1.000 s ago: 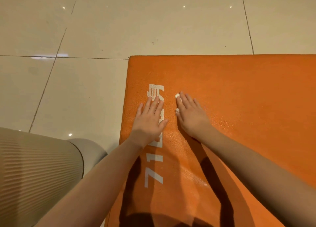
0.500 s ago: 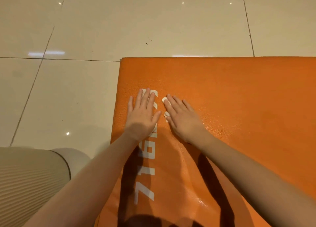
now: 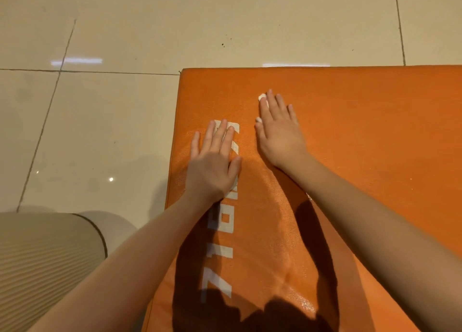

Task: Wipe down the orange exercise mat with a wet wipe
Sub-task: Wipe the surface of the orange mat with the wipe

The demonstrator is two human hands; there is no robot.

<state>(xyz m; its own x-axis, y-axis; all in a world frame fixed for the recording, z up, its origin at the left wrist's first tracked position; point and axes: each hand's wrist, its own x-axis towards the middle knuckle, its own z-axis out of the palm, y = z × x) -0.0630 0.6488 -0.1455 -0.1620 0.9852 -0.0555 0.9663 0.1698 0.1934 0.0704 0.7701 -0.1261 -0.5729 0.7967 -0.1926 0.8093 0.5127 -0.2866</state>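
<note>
**While the wipe sits under the R palm: stroke near mat's far-left corner**

As we read it, the step in hand is the wiping stroke itself, mid-task. R hand point(image 3: 280, 134) lies flat on the orange mat point(image 3: 375, 169), fingers straight and close together, pressing the wet wipe point(image 3: 261, 97) down. Only small white bits of it show, at the index tip and by the thumb; the rest is hidden under the palm. L hand point(image 3: 212, 166) is also flat, fingers lightly spread, holding nothing. It rests on the white lettering point(image 3: 226, 234) just inside the mat's left edge. We judge it a brace.

Mat lies flat on the tile floor point(image 3: 150, 26), far-left corner in view, right side running out of frame. Surface is pebbled, w/ a glossy wet sheen btw. the forearms and nearer us. Far strip and right portion look matte, prob. dry, so only part done.

Next move, our judgement: sweep R hand w/ even pressure over the matte areas, wipe bunched under the fingers so it doesn't slip out. Off-mat at lower left: ribbed beige roll point(image 3: 37, 269).
</note>
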